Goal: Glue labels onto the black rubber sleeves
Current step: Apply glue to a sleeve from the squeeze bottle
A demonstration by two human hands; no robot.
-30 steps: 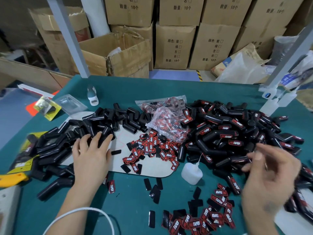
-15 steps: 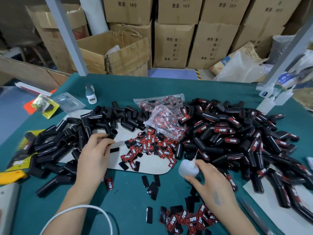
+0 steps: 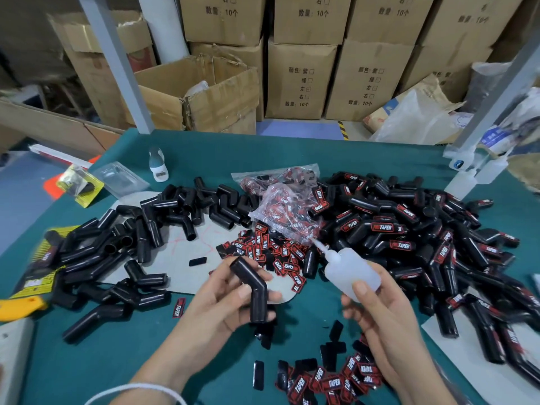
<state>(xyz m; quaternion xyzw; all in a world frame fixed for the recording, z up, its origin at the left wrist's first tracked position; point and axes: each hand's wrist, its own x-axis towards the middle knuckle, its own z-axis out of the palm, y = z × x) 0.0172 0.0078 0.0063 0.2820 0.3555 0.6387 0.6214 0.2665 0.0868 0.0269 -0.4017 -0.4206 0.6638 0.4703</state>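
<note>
Left hand (image 3: 225,299) grips a bent black rubber sleeve (image 3: 252,285), thumb across its front, fingers curled behind. Sleeve is held above the green table mat (image 3: 96,361), at about 6 o'clock from the middle of the table, elbow bend pointing to 1 o'clock. No label shows on the side facing the camera.

Right hand (image 3: 377,314) grips a translucent white squeeze bottle with a thin nozzle (image 3: 349,270), thumb on its near face, fingers wrapped beneath. Nozzle tip points to 10 o'clock. Bottle and sleeve are near each other, not touching.

At 9 o'clock: heap of unlabelled bent black sleeves (image 3: 140,238), partly over a grey cardboard sheet (image 3: 175,255).

At 3 o'clock: larger heap of labelled black sleeves with red "TAPER" tags (image 3: 423,238).

Centre, 12 o'clock from the hands: loose red-and-black "TAPER" labels (image 3: 271,252), and a crumpled clear plastic bag of more labels (image 3: 289,206) just behind them.

At 5 o'clock, by the right wrist: a second scatter of red-and-black labels (image 3: 330,381), some face down and plain black.

At 11 o'clock, far edge of mat: small white bottle with a dark top (image 3: 157,165). Brown cardboard cartons (image 3: 301,77) stacked beyond the table.
</note>
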